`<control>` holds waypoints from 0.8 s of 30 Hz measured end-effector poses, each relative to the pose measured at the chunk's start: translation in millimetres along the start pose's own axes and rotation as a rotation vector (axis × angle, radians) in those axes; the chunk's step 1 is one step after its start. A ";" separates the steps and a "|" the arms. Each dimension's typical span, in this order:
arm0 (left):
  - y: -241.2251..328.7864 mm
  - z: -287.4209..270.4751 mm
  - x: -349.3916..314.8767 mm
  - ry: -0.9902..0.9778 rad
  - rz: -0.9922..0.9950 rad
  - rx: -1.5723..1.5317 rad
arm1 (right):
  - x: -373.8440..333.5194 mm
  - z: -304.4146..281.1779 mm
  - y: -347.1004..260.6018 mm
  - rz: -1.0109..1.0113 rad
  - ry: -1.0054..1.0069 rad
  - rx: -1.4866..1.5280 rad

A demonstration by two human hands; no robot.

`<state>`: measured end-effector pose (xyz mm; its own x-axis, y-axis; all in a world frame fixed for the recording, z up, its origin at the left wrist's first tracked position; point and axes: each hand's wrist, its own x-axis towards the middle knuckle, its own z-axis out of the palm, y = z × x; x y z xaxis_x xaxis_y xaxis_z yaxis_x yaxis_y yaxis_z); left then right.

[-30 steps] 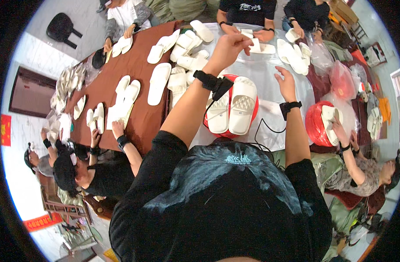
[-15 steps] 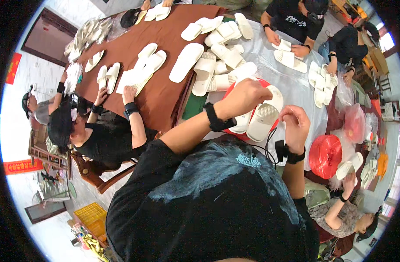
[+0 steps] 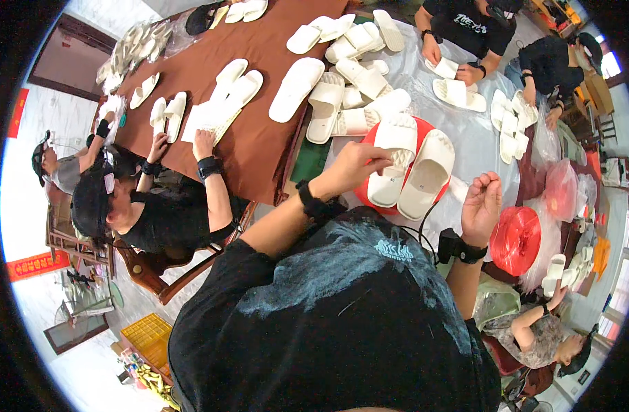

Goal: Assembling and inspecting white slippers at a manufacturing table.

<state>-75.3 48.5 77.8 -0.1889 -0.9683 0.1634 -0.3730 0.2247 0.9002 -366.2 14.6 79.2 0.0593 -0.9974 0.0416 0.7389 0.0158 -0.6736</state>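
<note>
A pair of cream slide slippers lies side by side on a round red surface (image 3: pixel 426 126) in front of me. My left hand (image 3: pixel 355 169) is closed, its fingertips at the strap of the left slipper (image 3: pixel 397 141); whether they pinch something small I cannot make out. The right slipper (image 3: pixel 427 172) lies tilted beside it, with no hand on it. To the right of the pair, my right hand (image 3: pixel 482 206) is raised with its fingers curled together. Anything inside those fingers is hidden. Black bands circle both wrists, and a dark cord hangs near the right one.
More cream slippers (image 3: pixel 352 89) are heaped behind the pair. A brown-covered table (image 3: pixel 184 62) bears other pairs at the left. A red roll of plastic twine (image 3: pixel 515 240) stands at my right, near clear bags (image 3: pixel 561 189). Co-workers handle slippers on several sides.
My left hand has moved left and down, from above the right slipper to the left one. My right hand has shifted right and down, its fingers drawn closer together. Both slippers now show more fully.
</note>
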 end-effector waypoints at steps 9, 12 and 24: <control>-140.1 -59.0 -13.4 0.192 -0.397 -0.145 | -26.1 -17.0 -5.1 0.168 -0.003 -0.505; -211.0 -82.7 -0.5 0.364 -0.722 -0.493 | -33.0 -31.5 -8.8 0.142 0.100 -0.524; -361.9 -99.2 97.9 0.662 -1.054 -0.328 | -93.9 -42.9 -18.6 0.052 0.405 -0.469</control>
<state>131.3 -138.4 -191.9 0.5784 -0.5516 -0.6010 0.1919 -0.6241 0.7574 -414.3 105.0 56.1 -0.2401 -0.9452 -0.2213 0.3628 0.1241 -0.9236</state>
